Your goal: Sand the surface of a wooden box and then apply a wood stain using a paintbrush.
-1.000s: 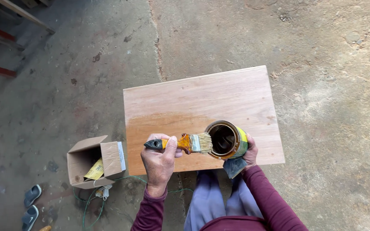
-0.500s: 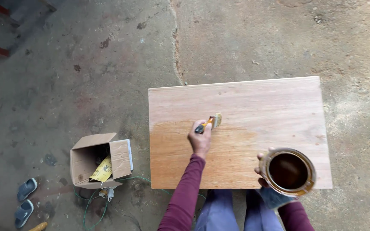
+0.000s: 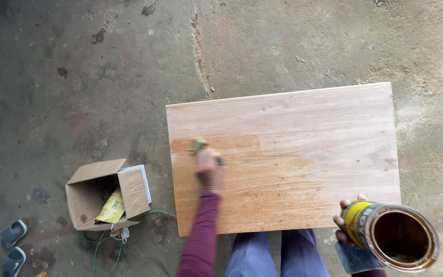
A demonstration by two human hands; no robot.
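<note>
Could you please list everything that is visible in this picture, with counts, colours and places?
wooden board: one, pale wood with a darker wet patch across its lower left, lying flat at centre
paintbrush: one, blurred, on the board near its left edge
open can: one, yellow side, dark brown liquid inside, lower right
cardboard box: one, brown, open, with a yellow packet inside, left of the board
sandals: two, blue-grey, bottom left corner
cord: one, green, by the box
concrete floor: grey, stained
left hand: holds the paintbrush
right hand: holds the open can
</note>
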